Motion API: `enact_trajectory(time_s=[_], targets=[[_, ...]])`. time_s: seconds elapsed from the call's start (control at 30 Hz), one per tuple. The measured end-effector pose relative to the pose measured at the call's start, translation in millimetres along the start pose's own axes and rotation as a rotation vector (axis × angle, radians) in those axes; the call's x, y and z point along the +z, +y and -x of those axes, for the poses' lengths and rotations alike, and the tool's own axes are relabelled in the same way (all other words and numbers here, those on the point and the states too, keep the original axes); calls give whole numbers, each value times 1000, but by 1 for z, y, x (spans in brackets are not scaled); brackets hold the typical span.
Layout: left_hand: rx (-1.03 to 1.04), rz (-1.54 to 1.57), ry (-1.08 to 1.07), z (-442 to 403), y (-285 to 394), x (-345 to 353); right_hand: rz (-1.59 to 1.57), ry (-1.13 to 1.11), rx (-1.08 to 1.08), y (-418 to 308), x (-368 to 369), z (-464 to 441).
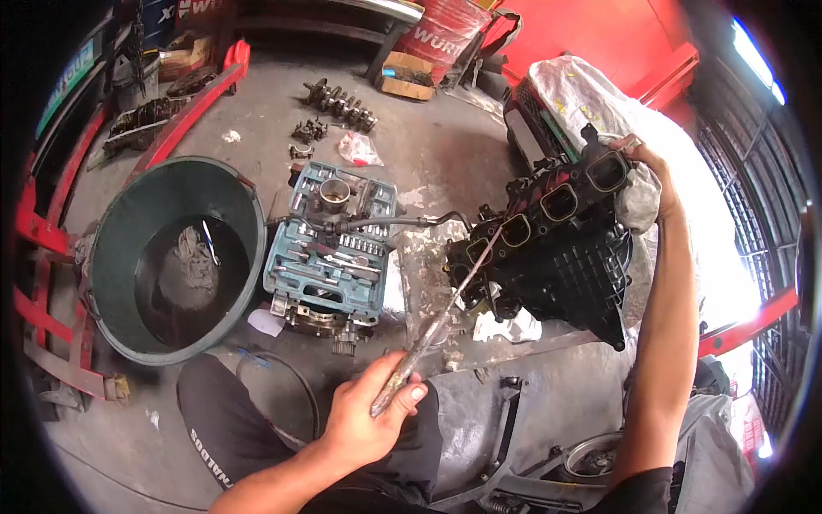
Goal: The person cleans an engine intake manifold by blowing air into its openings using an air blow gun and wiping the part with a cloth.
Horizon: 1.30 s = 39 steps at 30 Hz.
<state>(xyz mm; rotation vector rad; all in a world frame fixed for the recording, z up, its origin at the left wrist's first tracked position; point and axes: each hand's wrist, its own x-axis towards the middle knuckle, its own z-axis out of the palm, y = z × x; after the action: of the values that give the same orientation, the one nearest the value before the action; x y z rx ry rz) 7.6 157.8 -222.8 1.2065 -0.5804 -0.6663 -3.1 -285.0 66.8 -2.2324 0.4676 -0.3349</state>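
My left hand (368, 407) is closed around the handle of a long screwdriver (425, 338). Its thin shaft points up and right, with the tip over the port face of a black intake manifold (548, 265). Whether the tip touches the manifold I cannot tell. At the manifold's upper right end, my right hand (642, 163) grips it, with a grey-white rag (639, 199) bunched under the palm. Several oval ports with pale gasket rims face up along the manifold. The fingers of my right hand are partly hidden.
Left of centre lies an open teal socket set case (282, 283) with a metal ring-shaped part (334, 193) on it. A green tub (103, 291) holds dark liquid and a rag. Beyond are a crankshaft (342, 104) and a plastic bag (360, 149). Red stand legs (193, 111) border the left.
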Motion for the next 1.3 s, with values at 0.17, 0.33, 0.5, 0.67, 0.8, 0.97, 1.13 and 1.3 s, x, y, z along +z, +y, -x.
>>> enact_trajectory(time_s=[0.17, 0.33, 0.5, 0.67, 0.8, 0.97, 1.13, 1.3], targets=[[101, -2, 14, -22, -13, 9, -110, 68, 29, -9, 14, -1], [163, -118, 91, -59, -15, 17, -60, 48, -30, -19, 26, 11], [150, -148, 111, -93, -32, 27, -47, 69, -18, -22, 34, 15], [115, -193, 123, -106, -44, 30, 8, 18, -51, -22, 40, 22], [204, -153, 75, -79, -18, 14, 32, -29, 2, -29, 27, 14], [132, -111, 78, -16, -22, -4, 37, 95, -31, -32, 40, 16], [114, -123, 66, -4, -25, -7, 112, 28, -20, -28, 25, 9], [196, -154, 92, -1, -27, -6, -29, 83, -53, -27, 36, 11]])
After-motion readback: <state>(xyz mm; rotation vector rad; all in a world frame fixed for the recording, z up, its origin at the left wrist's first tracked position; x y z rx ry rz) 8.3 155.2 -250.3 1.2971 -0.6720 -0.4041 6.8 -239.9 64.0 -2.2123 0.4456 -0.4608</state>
